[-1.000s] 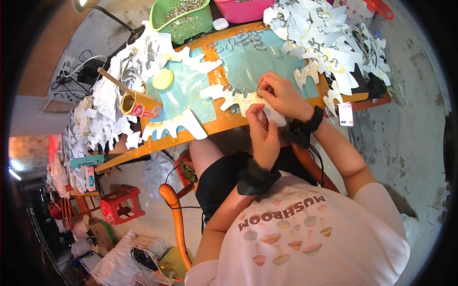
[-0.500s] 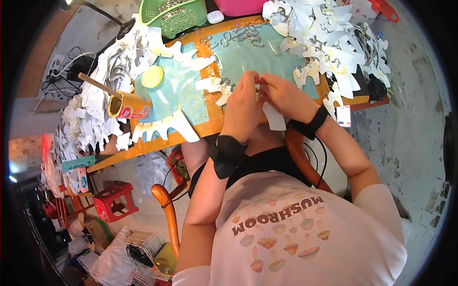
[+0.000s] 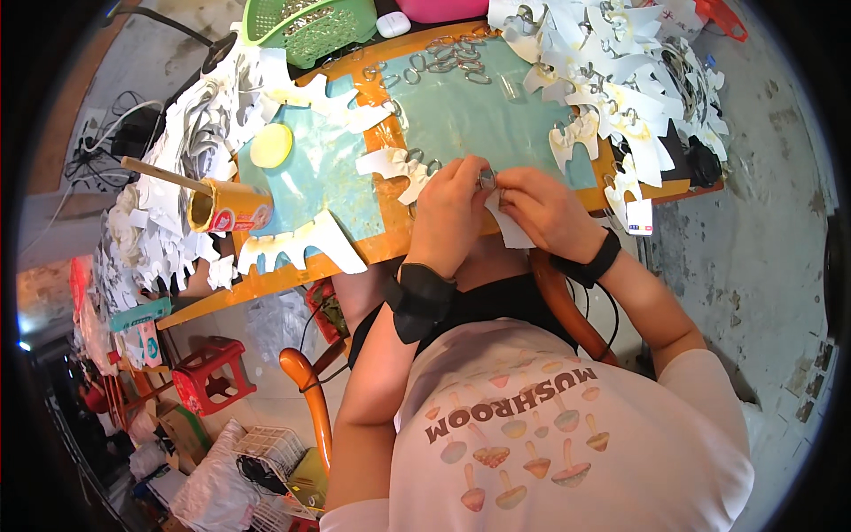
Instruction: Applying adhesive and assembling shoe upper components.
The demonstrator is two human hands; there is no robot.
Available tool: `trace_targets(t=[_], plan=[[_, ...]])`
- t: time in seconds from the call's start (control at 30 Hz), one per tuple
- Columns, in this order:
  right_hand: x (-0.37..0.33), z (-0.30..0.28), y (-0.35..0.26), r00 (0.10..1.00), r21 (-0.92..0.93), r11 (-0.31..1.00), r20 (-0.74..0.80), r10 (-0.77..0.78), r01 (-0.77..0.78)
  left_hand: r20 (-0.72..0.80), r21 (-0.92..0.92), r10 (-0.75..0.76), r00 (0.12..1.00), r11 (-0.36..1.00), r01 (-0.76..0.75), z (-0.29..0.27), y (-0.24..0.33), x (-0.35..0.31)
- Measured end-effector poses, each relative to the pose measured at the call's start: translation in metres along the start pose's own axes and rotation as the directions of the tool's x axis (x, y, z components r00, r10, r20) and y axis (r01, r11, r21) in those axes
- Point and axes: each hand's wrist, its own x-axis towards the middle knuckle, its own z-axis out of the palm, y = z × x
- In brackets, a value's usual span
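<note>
Over the table's near edge, my left hand and my right hand meet with bent, closed fingers. Between them is a white cut piece, its plain end hanging below the right fingers. A small metal ring shows at the left fingertips; whether the piece wraps round it is hidden. Just left of my left hand lies a scalloped white piece with metal rings in it. Farther left, another scalloped piece with yellowish, glue-like edges lies flat.
A yellow can holding a stick stands left, near a round yellow lid. Loose metal rings lie at the back beside a green basket. White pieces heap up left and right. Wooden chair arms flank me.
Both hands have come slightly nearer to me, the right one also moving right. The fingertips have parted a little, and the metal ring now shows between them.
</note>
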Motion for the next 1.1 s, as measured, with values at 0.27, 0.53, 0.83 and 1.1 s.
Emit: trace_targets(t=[0.27, 0.53, 0.83, 1.1], plan=[[0.014, -0.001, -0.002, 0.964, 0.095, 0.965, -0.088, 0.251, -0.243, -0.104, 0.083, 0.115, 0.988, 0.991, -0.106, 0.000, 0.004, 0.006], [0.030, 0.011, -0.009, 0.921, 0.012, 0.921, 0.012, 0.389, -0.389, 0.005, -0.074, -0.074, 0.997, 0.995, 0.074, 0.000, -0.003, 0.009], [0.026, 0.015, -0.006, 0.967, 0.000, 0.967, 0.008, 0.256, -0.256, 0.011, -0.110, -0.091, 0.996, 0.990, 0.092, 0.000, 0.003, 0.009], [0.002, 0.009, -0.007, 0.954, 0.172, 0.951, -0.108, 0.278, -0.257, -0.020, -0.023, -0.054, 0.998, 0.998, 0.053, 0.002, -0.007, 0.004]])
